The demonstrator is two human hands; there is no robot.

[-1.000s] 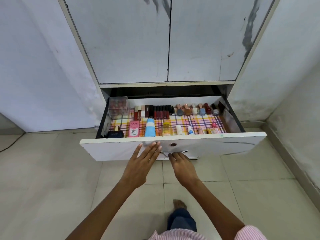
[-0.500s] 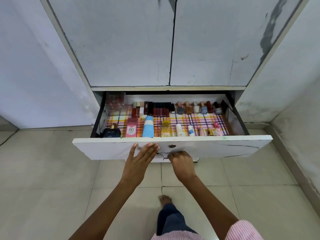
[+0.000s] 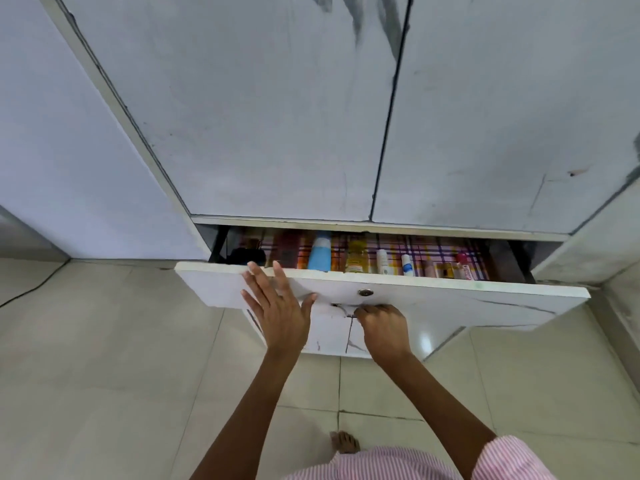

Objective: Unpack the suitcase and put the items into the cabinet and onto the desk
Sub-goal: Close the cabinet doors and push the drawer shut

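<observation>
The white cabinet [image 3: 277, 116] has its two upper doors closed and its drawer [image 3: 450, 303] pulled out only a little. Inside the gap stand cosmetics on a plaid liner: a blue bottle [image 3: 320, 252], a yellow bottle [image 3: 356, 258], small white tubes and a dark bottle at the left. My left hand [image 3: 277, 306] presses flat on the drawer front, fingers straight and reaching its top edge. My right hand [image 3: 381, 327] curls its fingers round the metal handle [image 3: 341, 306] under the round keyhole [image 3: 365, 292].
Pale floor tiles [image 3: 104, 375] spread below the drawer, with a black cable at the far left. A wall corner stands close on the right. My bare foot [image 3: 344, 441] and pink striped clothing show at the bottom.
The drawer has slid most of the way back into the cabinet, hiding the rear row of items. Both hands moved forward with its front. The camera came closer.
</observation>
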